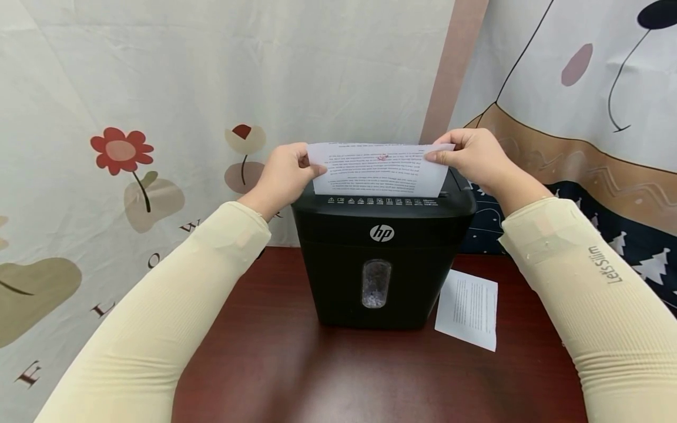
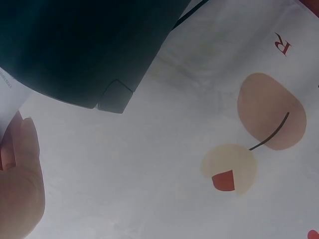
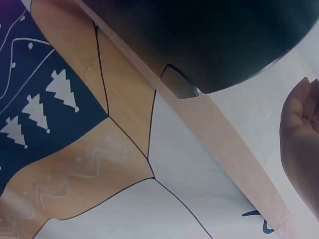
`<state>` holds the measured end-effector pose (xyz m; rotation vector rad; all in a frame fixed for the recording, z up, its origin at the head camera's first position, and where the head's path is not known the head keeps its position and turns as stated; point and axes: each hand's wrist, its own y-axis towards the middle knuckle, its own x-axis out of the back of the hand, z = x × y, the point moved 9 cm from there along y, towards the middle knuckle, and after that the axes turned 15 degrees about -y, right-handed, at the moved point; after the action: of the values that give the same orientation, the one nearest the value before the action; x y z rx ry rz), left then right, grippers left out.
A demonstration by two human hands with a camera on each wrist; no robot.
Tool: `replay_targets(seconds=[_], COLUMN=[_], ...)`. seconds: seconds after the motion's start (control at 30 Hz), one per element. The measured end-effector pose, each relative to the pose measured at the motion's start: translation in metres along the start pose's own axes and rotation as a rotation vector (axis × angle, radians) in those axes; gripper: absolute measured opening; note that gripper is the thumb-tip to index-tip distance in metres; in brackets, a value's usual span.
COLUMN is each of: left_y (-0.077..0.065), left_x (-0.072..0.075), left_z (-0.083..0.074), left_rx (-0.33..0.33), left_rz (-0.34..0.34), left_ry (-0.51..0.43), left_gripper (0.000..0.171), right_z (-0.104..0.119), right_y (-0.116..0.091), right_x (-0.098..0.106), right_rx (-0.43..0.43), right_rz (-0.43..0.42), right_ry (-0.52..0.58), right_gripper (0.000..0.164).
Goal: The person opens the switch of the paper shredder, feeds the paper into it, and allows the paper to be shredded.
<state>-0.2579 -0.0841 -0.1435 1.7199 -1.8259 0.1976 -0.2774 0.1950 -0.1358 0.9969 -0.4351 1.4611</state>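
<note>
A printed sheet of paper [image 1: 378, 170] with a small red mark stands upright at the top of a black HP paper shredder [image 1: 344, 270]. Its lower edge meets the slot area on the lid. My left hand [image 1: 288, 176] pinches the sheet's left edge between thumb and fingers. On the opposite side my right hand [image 1: 473, 158] pinches the upper right corner. Both hands are above the shredder's lid. In the left wrist view part of the left hand [image 2: 22, 184] shows beside the paper; the right wrist view catches the right hand [image 3: 301, 129] at its edge.
A second printed sheet [image 1: 468, 308] lies on the dark red table [image 1: 254, 364], right of the shredder. Paper bits show through the shredder's window [image 1: 376, 284]. A patterned cloth [image 1: 344, 70] hangs close behind and around the table.
</note>
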Motion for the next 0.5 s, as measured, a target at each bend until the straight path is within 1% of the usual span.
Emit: replay_targets(seconds=[0.2, 0.5], left_y=[0.001, 0.003], left_x=[-0.001, -0.008], left_z=[-0.001, 0.009], left_rx=[-0.001, 0.041], left_rz=[0.012, 0.062], left_ry=[0.004, 0.077], left_gripper=[0.02, 0.011], right_z=[-0.001, -0.003], right_y=[0.001, 0.0], right_x=[-0.001, -0.013], right_rx=[-0.002, 0.01], right_rz=[0.001, 0.057], right_ry=[-0.006, -0.07], right_gripper=[0.023, 0.024])
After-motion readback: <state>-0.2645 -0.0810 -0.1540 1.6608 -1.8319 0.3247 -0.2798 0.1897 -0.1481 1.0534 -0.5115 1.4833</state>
